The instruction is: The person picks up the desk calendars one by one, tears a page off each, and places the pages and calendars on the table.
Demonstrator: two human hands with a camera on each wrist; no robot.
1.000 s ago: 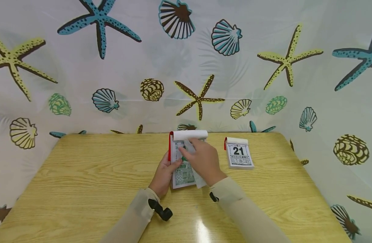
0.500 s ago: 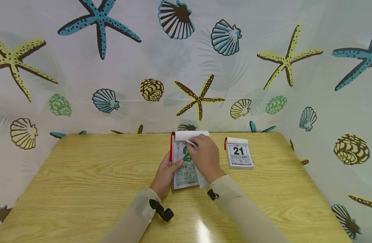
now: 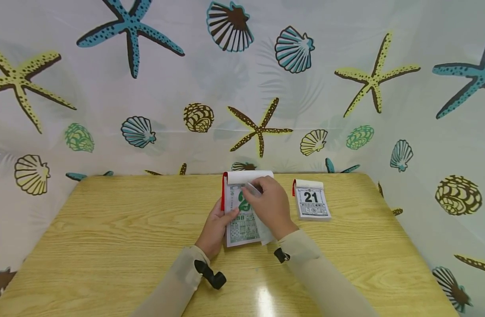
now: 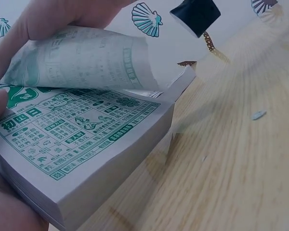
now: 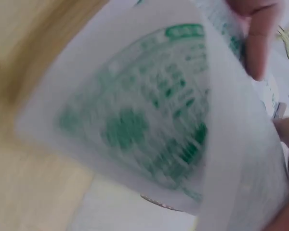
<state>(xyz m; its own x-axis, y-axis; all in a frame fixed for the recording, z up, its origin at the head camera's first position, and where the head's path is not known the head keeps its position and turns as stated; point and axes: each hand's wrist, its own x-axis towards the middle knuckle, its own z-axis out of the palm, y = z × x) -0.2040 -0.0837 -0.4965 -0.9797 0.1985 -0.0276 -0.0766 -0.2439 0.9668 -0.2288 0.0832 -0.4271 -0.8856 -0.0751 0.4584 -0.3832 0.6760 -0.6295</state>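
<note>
A thick tear-off calendar (image 3: 242, 231) with green print stands tilted near the table's back edge, in the middle of the head view. My left hand (image 3: 215, 226) grips it by its left side, thumb on the front page. Near the top, my right hand (image 3: 272, 207) pinches the front sheet (image 3: 265, 232), which curls away to the right. Beneath that sheet part of a large green number shows. In the left wrist view the lifted sheet (image 4: 91, 60) arches over the thick block of pages. Blurred and close, the sheet (image 5: 135, 115) fills much of the right wrist view.
A smaller calendar (image 3: 313, 203) showing 21 lies to the right on the wooden table (image 3: 127, 215). Behind the table hangs a cloth (image 3: 167, 83) printed with starfish and shells. In the left wrist view a small pale scrap (image 4: 258, 115) lies on the wood.
My right hand has curled the front sheet further over and moved slightly right, uncovering more of the green number. The calendar has shifted a little right with my left hand.
</note>
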